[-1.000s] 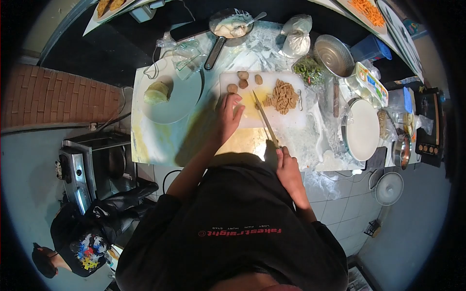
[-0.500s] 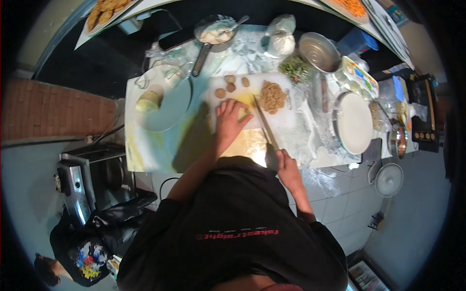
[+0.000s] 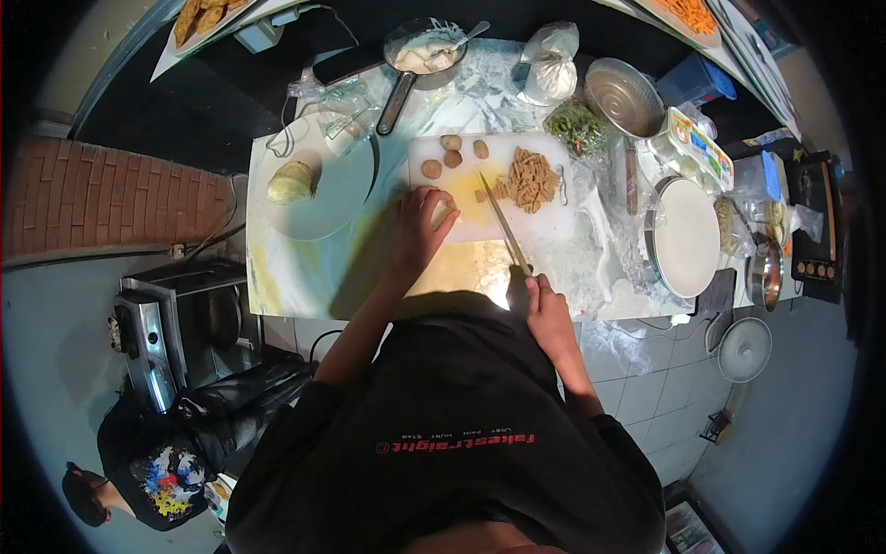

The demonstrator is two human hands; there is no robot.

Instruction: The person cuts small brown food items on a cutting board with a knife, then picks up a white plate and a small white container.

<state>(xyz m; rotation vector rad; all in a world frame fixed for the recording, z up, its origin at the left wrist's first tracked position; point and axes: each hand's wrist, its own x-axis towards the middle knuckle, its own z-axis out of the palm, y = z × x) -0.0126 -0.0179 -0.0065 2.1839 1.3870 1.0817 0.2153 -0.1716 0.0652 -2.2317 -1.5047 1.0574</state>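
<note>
My right hand [image 3: 548, 316] is closed round the handle of a long kitchen knife [image 3: 503, 222], its blade slanting up over the white cutting board [image 3: 554, 220]. My left hand [image 3: 427, 224] rests at the board's left side, fingers curled towards the thumb; whatever they hold, if anything, is hard to make out. Near the knife tip lies a small brown cut piece [image 3: 480, 196]. Several whole brown balls, one a brown ball [image 3: 431, 169], sit along the board's upper left. Right of the blade is a pile of brown cut strips [image 3: 532, 180].
Left stands a large pale round plate [image 3: 323, 217] with a cabbage-like piece [image 3: 292, 182]. Behind are a frying pan [image 3: 426, 57], bagged white powder [image 3: 551, 78], leafy greens [image 3: 576, 127] and a metal bowl [image 3: 624, 97]. A white oval plate [image 3: 686, 237] is right. Another person [image 3: 171, 457] is lower left.
My left hand has drawn back to the left, away from the knife, and its fingers have curled in. The knife stays in my right hand. The whole view has shifted slightly.
</note>
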